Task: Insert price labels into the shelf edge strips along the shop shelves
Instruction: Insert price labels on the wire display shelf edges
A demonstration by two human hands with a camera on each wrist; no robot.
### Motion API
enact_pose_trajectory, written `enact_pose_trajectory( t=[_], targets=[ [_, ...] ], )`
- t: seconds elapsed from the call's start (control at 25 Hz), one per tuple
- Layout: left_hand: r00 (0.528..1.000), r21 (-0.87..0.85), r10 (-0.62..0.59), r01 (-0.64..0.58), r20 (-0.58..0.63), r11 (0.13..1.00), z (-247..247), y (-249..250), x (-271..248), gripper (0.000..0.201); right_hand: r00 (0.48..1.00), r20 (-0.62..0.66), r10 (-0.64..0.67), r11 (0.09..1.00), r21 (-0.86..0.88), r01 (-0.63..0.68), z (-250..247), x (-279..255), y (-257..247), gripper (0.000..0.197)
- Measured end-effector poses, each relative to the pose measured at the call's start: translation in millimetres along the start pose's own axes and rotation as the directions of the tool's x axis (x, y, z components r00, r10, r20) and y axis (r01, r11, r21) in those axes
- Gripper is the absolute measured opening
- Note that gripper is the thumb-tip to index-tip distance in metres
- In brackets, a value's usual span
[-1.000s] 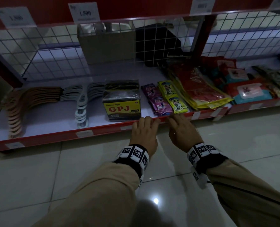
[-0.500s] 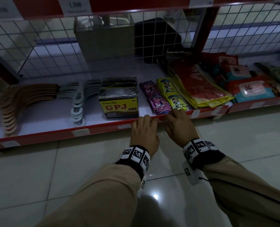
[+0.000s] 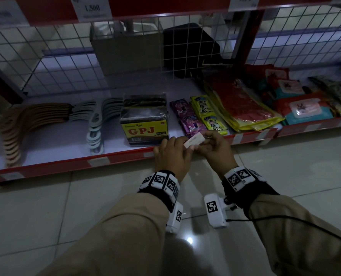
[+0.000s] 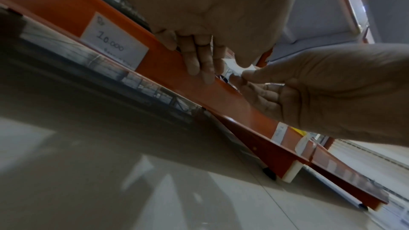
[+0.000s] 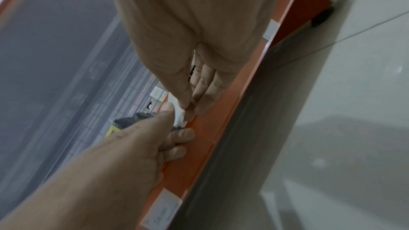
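Note:
A small white price label (image 3: 193, 140) is tilted just above the red shelf edge strip (image 3: 115, 160), in front of the purple and yellow sachets. My right hand (image 3: 203, 140) pinches its right end between thumb and fingers; the pinch shows in the right wrist view (image 5: 188, 107). My left hand (image 3: 182, 145) holds the label's left end with the thumb. Its other fingers (image 4: 199, 62) hang over the front of the strip (image 4: 243, 111). The label (image 5: 179, 114) is mostly hidden by fingertips in both wrist views.
On the shelf lie wooden hangers (image 3: 26, 126), white hangers (image 3: 94, 126), a GPJ pack (image 3: 144, 128), sachets (image 3: 207, 114), red packets (image 3: 241, 104) and wipes (image 3: 305, 110). Labels sit in the strip at left (image 3: 98, 161) and right (image 3: 237, 138). A wire grid (image 3: 66, 66) backs the shelf. Tiled floor (image 3: 46, 216) lies below.
Earlier both hands had their fingertips on the strip's edge. Now they have drawn together, and a white label shows between their fingertips, raised above the strip.

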State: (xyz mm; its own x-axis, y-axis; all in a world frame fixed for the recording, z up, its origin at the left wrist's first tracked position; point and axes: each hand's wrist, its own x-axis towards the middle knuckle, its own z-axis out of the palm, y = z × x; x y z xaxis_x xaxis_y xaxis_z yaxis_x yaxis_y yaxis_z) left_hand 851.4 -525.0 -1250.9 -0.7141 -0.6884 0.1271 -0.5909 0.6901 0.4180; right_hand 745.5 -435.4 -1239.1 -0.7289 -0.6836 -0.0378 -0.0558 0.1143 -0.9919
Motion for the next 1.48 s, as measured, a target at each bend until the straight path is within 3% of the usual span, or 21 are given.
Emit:
enact_pose_trajectory(
  t=[0.12,0.2,0.32,0.36,0.4,0.52,0.68,1.04,1.2,1.48],
  targets=[
    [0.999,0.009,-0.017,0.017,0.028,1.000,-0.8,-2.1,0.2,0.024,0.999,0.043,-0.034,0.996,-0.085,0.037,1.9,-3.2,3.0,0.031],
    [0.999,0.031,-0.026,0.024,0.041,0.999,-1.9,-2.4,0.5,0.022,0.982,0.061,-0.181,0.948,-0.256,0.190,-2.5,-3.7,1.8,0.027],
    [0.999,0.065,-0.015,0.012,0.041,0.998,-4.2,0.4,0.0,0.023,0.886,0.226,-0.405,0.652,-0.607,0.453,-13.1,-0.6,-1.9,0.018],
    [0.999,0.065,-0.008,0.006,0.033,0.998,-4.9,1.3,-1.0,0.023,0.877,0.245,-0.412,0.593,-0.659,0.463,-16.6,1.2,-2.7,0.015],
    [1.000,0.060,-0.003,0.001,0.022,0.998,-5.3,2.2,-1.9,0.025,0.890,0.216,-0.403,0.599,-0.673,0.434,-19.5,3.5,-3.7,0.013],
    [1.000,0.047,0.001,-0.002,0.013,0.999,-5.1,4.0,-2.3,0.031,0.939,0.070,-0.338,0.735,-0.604,0.309,-27.8,13.3,-2.3,0.008],
    [1.000,0.055,0.003,-0.004,0.029,0.998,-3.4,3.6,0.5,0.039,0.948,0.093,-0.305,0.714,-0.636,0.292,-34.2,18.5,4.2,0.009],
    [0.983,0.320,0.179,-0.185,0.048,0.929,2.2,3.8,1.7,0.030,0.909,0.190,-0.371,0.513,-0.774,0.372,-38.5,17.2,14.8,0.018],
    [0.988,0.370,0.152,-0.151,0.025,0.917,3.0,10.2,0.6,0.029,0.861,0.313,-0.401,0.292,-0.847,0.444,-40.2,14.6,19.2,0.024],
    [0.995,0.389,0.097,-0.100,0.026,0.916,3.0,17.8,2.2,0.027,0.853,0.307,-0.421,0.180,-0.894,0.411,-36.6,12.4,25.4,0.021]
  ],
)
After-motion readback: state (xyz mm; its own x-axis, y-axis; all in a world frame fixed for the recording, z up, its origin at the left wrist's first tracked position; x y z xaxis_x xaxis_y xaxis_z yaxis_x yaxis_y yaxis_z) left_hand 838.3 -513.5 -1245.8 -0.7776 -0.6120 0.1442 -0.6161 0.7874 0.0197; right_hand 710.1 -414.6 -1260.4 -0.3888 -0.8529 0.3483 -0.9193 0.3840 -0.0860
